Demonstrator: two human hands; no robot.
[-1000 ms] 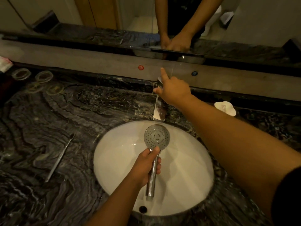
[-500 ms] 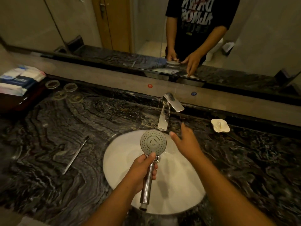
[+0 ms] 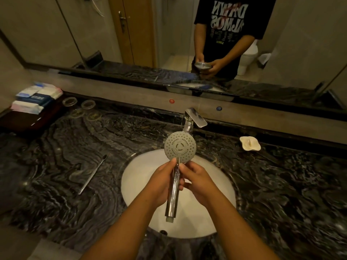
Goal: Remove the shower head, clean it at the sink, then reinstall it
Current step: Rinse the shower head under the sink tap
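Head view, bottom centre: both forearms enter from the lower edge and meet over the sink [image 3: 135,184].

- Left hand [image 3: 161,182]: wrapped round the chrome handle of the shower head [image 3: 180,147], just below the round face.
- Right hand [image 3: 199,182]: fingers curled against the same neck from the right, thumb tip at the lower rim of the face. I read both hands as clamped on it.
- Key relation: the long axis runs nearly straight up the frame. The open hose end points down toward the near rim of the basin. The nozzle face is at the top, turned toward the camera, and the whole piece hangs over the bowl without touching it.
- Faucet [image 3: 189,121]: directly above the face in frame, its spout hidden behind the face. I see no stream and cannot tell whether water runs. Judgement: a rinse means carrying the face up-frame under the spout. The right hand is the nearer one to the lever, and nothing lies between.
- Dark marble counter [image 3: 56,166], left of centre: a slim brush-like tool [image 3: 93,174] lies well apart from the hands.
- Right of centre: white dish [image 3: 250,143] near the back ledge.
- Upper left: stacked packets [image 3: 35,98].
- Top: mirror [image 3: 169,34] repeats the two-handed grip.
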